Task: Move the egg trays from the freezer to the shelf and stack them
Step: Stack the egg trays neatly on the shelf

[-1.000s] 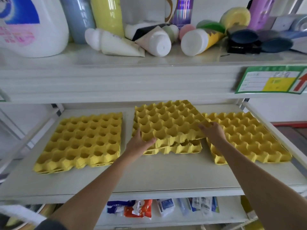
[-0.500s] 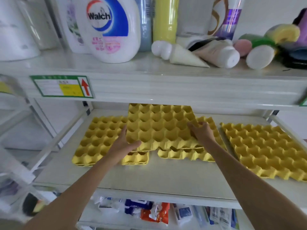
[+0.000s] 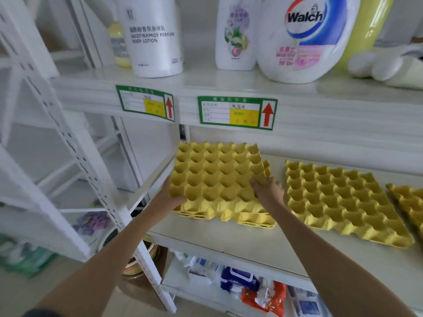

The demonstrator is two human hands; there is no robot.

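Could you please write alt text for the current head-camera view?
Both hands, left hand and right hand, hold a yellow egg tray over another tray at the white shelf's left end; a separate tray lies alongside.

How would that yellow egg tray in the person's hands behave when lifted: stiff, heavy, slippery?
Probably light: the egg tray is empty and thin-walled. Likely fairly stiff, since it shows no sag between the left hand and right hand. Its matte, dimpled surface suggests little slipping.
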